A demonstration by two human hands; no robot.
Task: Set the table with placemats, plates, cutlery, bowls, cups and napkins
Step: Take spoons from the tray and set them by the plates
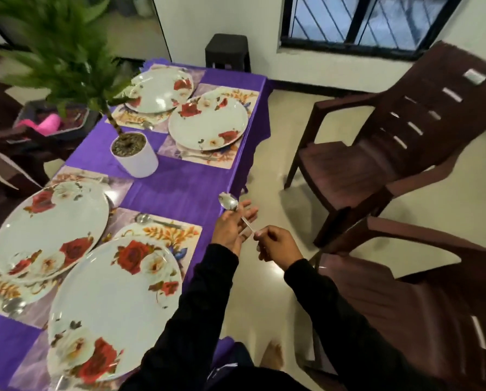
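Spoon in hand, nearest placemat next

I've got the right hand (275, 244) pinching the spoon (228, 203) by its handle tip, the left hand (233, 227) spread loosely under the shaft, steadying it off the table (179, 190) edge. Best swing it toward nine o'clock, bowl leading, and lay it flat on the placemat (179, 232) beside the floral plate (114, 306), parallel, not overlapping the rim.
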